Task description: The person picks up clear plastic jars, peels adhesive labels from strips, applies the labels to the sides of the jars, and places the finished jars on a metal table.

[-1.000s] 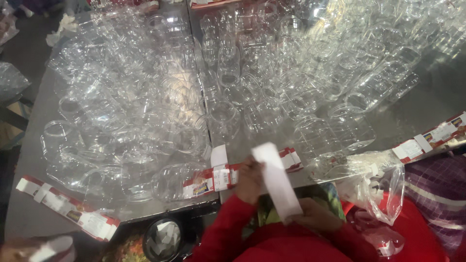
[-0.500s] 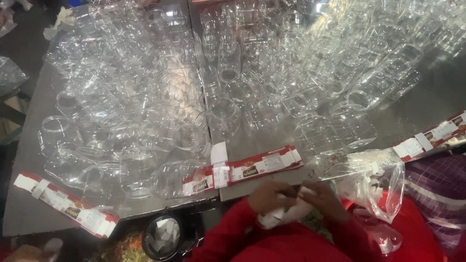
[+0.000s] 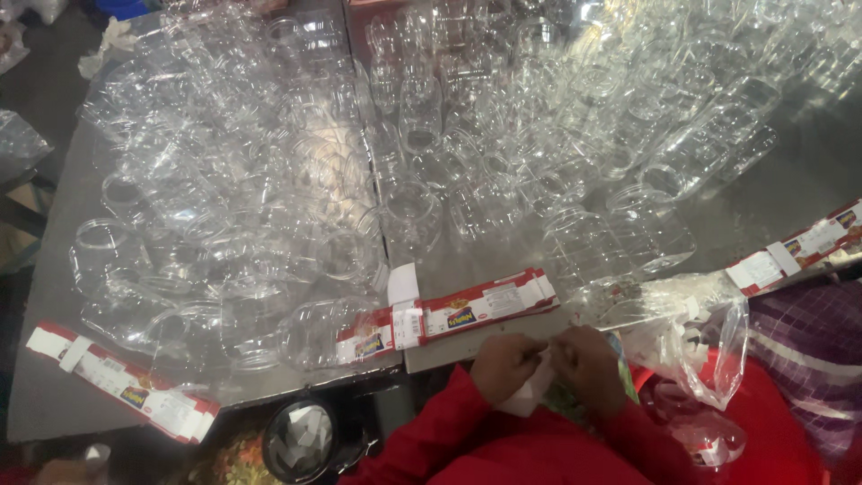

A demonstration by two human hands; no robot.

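We are looking down on a grey table (image 3: 790,202) that is filling the view, with clear plastic jars (image 3: 404,153) crowding it from nine o'clock round to two o'clock, most lying on their sides and packed touching one another, probably so that many are fitting within reach. At four o'clock a clear bag (image 3: 696,337) is slumping off the table's near edge, just beside our right hand. Along that near edge, stacks of red-and-white labels (image 3: 449,316) are lying flat: one at six o'clock just above our hands, one at eight o'clock, one at three o'clock, apparently kept close for picking. At seven o'clock a small round tin (image 3: 301,440) is sitting below the table. At six o'clock, our left hand (image 3: 505,366) and right hand (image 3: 588,368) are meeting, both in red sleeves, and both are pinching a white paper strip (image 3: 532,393) between them, held low and close to the body, off the table, likely for fine finger work. The strip is hanging partly below the fingers.
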